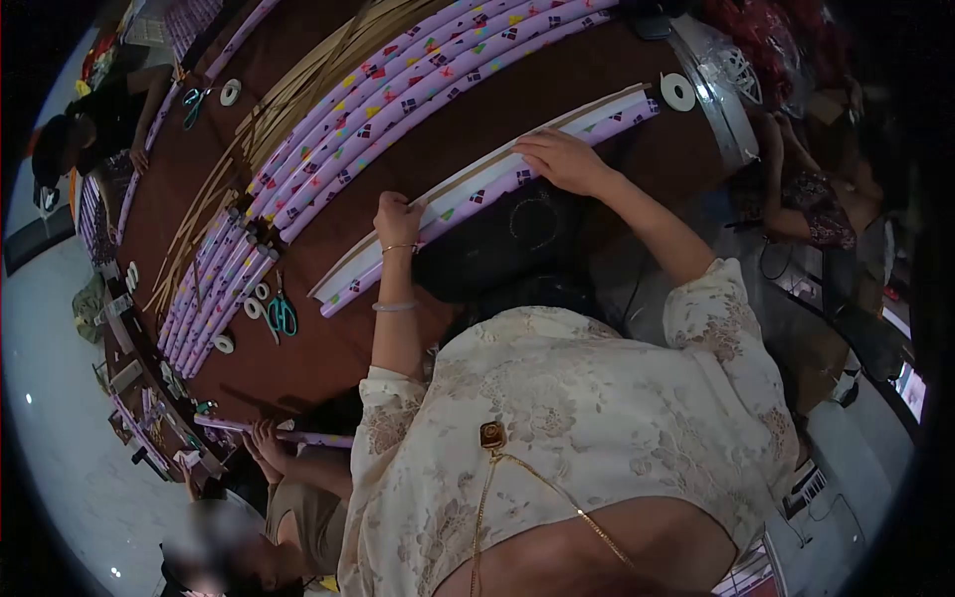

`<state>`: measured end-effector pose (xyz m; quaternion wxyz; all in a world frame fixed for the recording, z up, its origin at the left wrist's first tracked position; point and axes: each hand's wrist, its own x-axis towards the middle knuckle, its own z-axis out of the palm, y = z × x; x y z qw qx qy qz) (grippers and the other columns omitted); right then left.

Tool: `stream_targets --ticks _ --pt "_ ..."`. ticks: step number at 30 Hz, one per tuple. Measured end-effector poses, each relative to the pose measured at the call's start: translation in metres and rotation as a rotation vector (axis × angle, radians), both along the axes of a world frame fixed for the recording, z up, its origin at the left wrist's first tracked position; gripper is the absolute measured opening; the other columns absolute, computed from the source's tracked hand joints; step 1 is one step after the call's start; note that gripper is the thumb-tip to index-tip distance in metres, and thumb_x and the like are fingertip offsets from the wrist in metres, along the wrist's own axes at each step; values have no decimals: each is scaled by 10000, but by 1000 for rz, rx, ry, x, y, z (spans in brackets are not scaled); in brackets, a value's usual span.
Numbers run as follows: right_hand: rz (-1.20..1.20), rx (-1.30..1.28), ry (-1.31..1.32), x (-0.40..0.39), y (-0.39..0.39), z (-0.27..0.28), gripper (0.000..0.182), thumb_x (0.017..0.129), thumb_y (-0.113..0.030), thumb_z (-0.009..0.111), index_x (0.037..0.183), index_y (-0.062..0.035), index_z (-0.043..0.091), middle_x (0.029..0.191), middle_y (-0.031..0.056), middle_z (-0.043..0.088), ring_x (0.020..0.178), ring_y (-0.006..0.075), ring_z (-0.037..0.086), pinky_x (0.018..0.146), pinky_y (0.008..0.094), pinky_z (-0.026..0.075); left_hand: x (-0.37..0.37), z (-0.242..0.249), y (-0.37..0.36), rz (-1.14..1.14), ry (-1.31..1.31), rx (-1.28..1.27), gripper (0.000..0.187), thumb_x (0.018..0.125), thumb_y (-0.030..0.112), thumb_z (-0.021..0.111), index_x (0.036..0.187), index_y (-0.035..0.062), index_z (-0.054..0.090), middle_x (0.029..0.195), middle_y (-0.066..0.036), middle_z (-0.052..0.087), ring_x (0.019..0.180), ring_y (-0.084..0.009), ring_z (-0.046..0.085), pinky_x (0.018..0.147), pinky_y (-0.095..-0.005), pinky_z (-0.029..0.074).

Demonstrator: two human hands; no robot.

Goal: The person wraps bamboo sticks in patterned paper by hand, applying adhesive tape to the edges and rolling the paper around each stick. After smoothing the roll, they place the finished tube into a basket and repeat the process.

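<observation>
A sheet of purple patterned wrapping paper (468, 210), partly rolled, lies slantwise before me with its white inside showing. Along that white side runs a narrow brown strip (463, 183). My left hand (398, 221) is closed in a fist at the paper's edge, left of the middle; its fingertips are hidden. Farther right, my right hand (562, 159) lies over the paper and strip with its fingers stretched out. Just beyond the paper's right end is a roll of white tape (678, 92).
Finished purple rolls (398, 95) and long brown strips (288, 90) spread across the brown table (328, 368). Teal-handled scissors (282, 316) and small tape rolls lie to the left. Another person's hands (267, 448) hold a purple roll at lower left. More people sit at the far left and right.
</observation>
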<state>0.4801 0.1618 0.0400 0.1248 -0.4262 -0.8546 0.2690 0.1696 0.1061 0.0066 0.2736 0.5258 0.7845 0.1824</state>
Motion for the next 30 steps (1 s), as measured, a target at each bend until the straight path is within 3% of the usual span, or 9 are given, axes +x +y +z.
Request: stream_targets --ticks 6,8,16,19,21,22,27,29,30 --pt "-28 58 -118 86 30 5 297 908 -222 397 1140 -98 534 1176 63 529 1114 222 464 1010 376 292 0 -3 -2 27 -32 13 300 646 168 723 816 33 516 624 -76 586 540 -166 591 508 -285 466" --pt "-86 50 -146 115 39 8 303 912 -226 387 1146 -96 531 1165 68 536 1108 216 471 1014 378 285 -1 5 -2 50 -67 -62 362 609 216 749 822 31 522 678 -126 607 668 -276 615 625 -352 481" --pt "-238 65 -116 157 56 4 346 936 -279 341 1160 -100 533 1171 65 539 1116 238 467 1024 373 266 6 16 -5 2 15 52 348 614 195 743 809 26 511 656 -131 599 644 -284 610 601 -350 478" --pt "-405 62 48 150 54 1 325 920 -213 366 1118 -38 555 1119 80 575 1085 207 511 973 353 330 6 14 -5 -4 12 104 339 616 192 739 805 29 509 641 -135 594 632 -300 607 595 -359 478" --pt "-691 -201 376 149 54 -8 363 930 -263 344 1131 -35 542 1115 94 570 1056 210 528 937 307 354 5 12 -5 9 -4 105 337 616 192 737 804 30 508 634 -137 591 628 -310 604 593 -368 477" --pt "-688 -196 371 151 58 -11 363 930 -263 344 1131 -35 542 1115 94 570 1056 210 528 937 307 354 4 11 -4 0 17 84 342 614 199 737 806 31 508 641 -143 590 637 -321 601 596 -377 476" --pt "-1002 -481 886 161 74 -3 345 882 -198 408 1061 72 530 1053 156 572 965 223 580 858 281 418 1 4 -1 -20 55 96 353 613 222 737 806 35 508 670 -162 588 671 -353 591 604 -403 470" --pt "-1126 -489 1141 167 75 -10 309 854 -172 451 1022 75 533 1006 159 575 942 249 585 853 279 425 3 6 0 11 15 27 353 620 235 732 804 37 504 700 -178 588 699 -369 586 612 -413 467" --pt "-1183 -381 1088 174 80 -29 279 846 -161 468 996 63 542 954 143 573 868 248 593 835 292 441 4 -3 -1 7 74 121 352 625 232 729 808 35 501 723 -189 592 719 -381 584 623 -421 466"
